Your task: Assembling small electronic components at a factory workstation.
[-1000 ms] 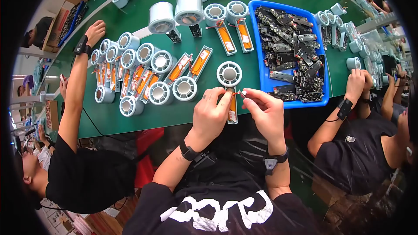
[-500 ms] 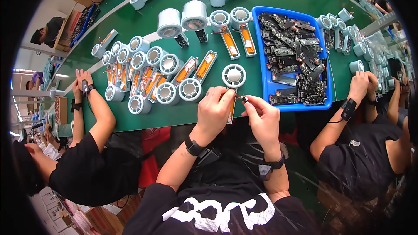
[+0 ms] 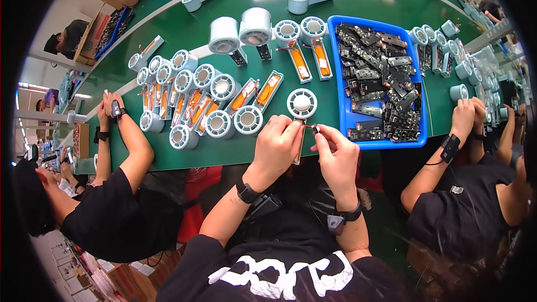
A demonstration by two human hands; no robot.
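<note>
At the green counter (image 3: 184,159) edge, the left hand (image 3: 278,145) grips a slim assembly (image 3: 297,149) below a white spool (image 3: 302,103); the right hand (image 3: 334,154) fingers pinch a tiny part (image 3: 315,129) beside a blue tray (image 3: 342,117).

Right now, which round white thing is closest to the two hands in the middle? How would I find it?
Find the green table, then the blue tray of dark parts. Just left of the tray's near corner sits one white reel, right above the left hand and right hand. Unlike the clustered reels further left, it sits alone.
</note>
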